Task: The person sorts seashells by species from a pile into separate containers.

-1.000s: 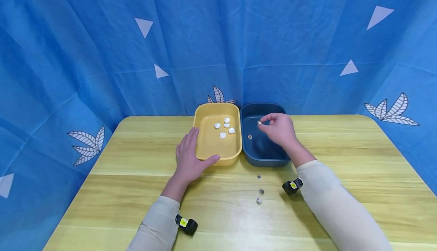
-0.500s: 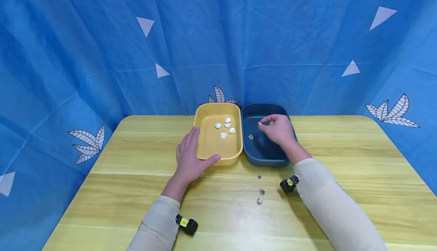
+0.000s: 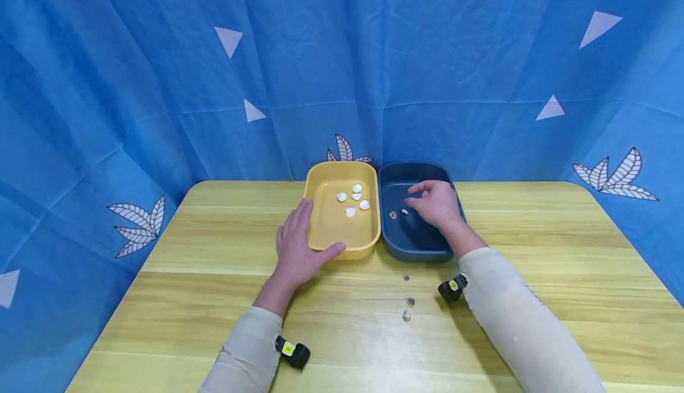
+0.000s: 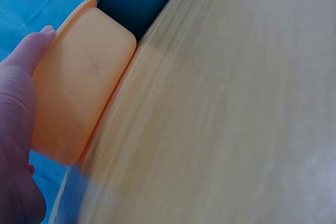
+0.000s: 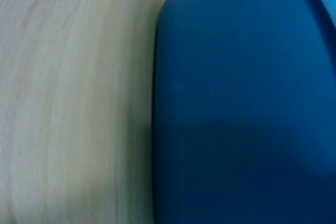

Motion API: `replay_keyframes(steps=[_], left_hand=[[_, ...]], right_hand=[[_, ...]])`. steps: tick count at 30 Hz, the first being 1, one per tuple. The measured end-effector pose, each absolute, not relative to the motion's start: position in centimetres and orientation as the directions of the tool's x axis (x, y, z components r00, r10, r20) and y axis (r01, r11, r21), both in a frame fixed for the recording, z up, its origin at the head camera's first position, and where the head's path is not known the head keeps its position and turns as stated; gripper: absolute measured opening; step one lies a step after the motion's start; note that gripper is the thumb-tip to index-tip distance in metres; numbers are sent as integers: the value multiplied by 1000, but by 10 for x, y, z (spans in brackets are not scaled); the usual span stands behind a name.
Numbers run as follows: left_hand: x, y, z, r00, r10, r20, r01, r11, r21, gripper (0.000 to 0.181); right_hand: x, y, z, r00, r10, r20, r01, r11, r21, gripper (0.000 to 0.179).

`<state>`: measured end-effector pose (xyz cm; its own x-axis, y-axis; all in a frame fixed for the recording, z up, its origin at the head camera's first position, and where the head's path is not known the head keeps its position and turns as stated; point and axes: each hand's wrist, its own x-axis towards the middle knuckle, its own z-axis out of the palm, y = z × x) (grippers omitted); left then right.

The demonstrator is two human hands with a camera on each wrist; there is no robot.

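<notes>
My left hand (image 3: 296,253) rests at the near left corner of a yellow plastic bin (image 3: 342,250), fingers along its side and thumb at the front rim. Several white seashells (image 3: 350,212) lie inside it. My right hand (image 3: 435,202) hangs over a dark blue bin (image 3: 417,254), thumb and fingertips apart with nothing between them. Just below the fingertips lies a small pale shell (image 3: 404,211), beside a brownish shell (image 3: 392,215) on the bin floor. In the right wrist view the blue bin's wall (image 5: 241,77) fills much of the frame and the hand is hidden.
Three small greyish shells lie in a row on the wooden table (image 3: 187,298) before the blue bin, the nearest shell (image 3: 407,316) closest to me. Both bins stand side by side at the table's back edge, against a blue curtain (image 3: 299,72).
My right hand has let go of the pale shell it pinched, and the shell now lies in the blue bin. The left hand has stayed at the yellow bin.
</notes>
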<state>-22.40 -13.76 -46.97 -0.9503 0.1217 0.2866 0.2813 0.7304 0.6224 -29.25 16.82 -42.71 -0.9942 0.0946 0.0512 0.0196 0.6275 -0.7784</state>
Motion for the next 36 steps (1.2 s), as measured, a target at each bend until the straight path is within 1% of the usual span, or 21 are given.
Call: replay_keyframes(steps=[12,20,24,32,36], left_hand=[[-224,-136,-471,-951,123,285,281,729,624,114],[-225,-137,-470,-950,119,289,281,732,620,113],[-225,-137,-470,-949,115,293,282,725,628,113],[-225,-137,-470,-948,119,296,286,728,623,114],[-225,-137,-470,-948,119,295,285,726,625,114]], right_hand=[[-284,173,-420,-993,115,30,46,604,-795,23],[-267,174,-408,-996,51,72,-26,608,-794,27],[-255,173,-402,-995,13,103,-75,604,-794,24],[-230,169,-392,-993,-32,111,-109,590,-800,21],[-218,166,-388,-989,-64,134,-146,572,-807,19]])
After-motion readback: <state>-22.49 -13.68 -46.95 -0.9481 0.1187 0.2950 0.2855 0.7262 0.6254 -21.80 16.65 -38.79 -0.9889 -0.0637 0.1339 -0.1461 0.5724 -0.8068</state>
